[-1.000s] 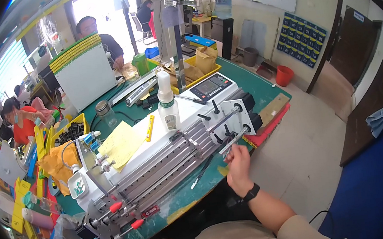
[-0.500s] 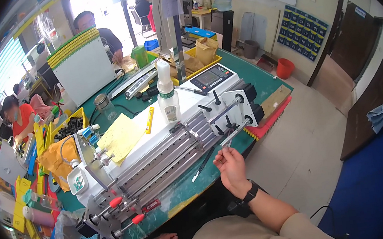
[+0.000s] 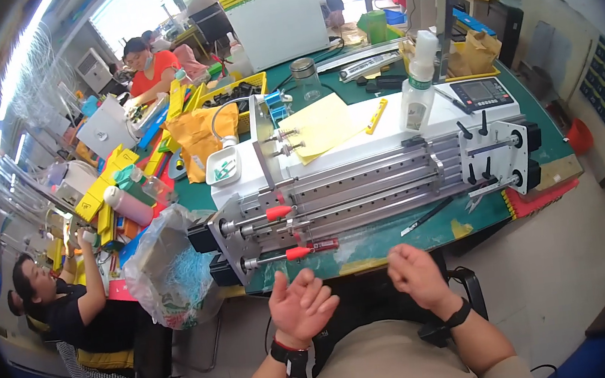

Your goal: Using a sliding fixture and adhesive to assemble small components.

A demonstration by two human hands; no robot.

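Observation:
My left hand (image 3: pixel 302 306) hovers palm up in front of the bench edge, its fingers loosely bent and apart, holding nothing. My right hand (image 3: pixel 417 274) is beside it to the right, with fingers curled together; anything inside them is hidden. Beyond both hands lies a long white bench machine (image 3: pixel 391 170) with metal rails. Two red-tipped rods (image 3: pixel 298 253) point right from its left end plate. A red cylinder (image 3: pixel 324 245) lies at the near rod's tip. A slim craft knife (image 3: pixel 427 216) rests on the green mat, and a slender metal tool (image 3: pixel 486 192) lies near the right end plate.
On the machine stand a white spray bottle (image 3: pixel 420 87), yellow paper (image 3: pixel 317 127), a small white dish (image 3: pixel 223 167) and a control panel (image 3: pixel 482 93). A lined bin of blue shreds (image 3: pixel 184 271) stands left. Two people work at the left; another is partly seen behind.
My view has swung left. My right hand has drawn back from the slender metal tool at the machine's right end, and my left hand has risen from my lap into the open.

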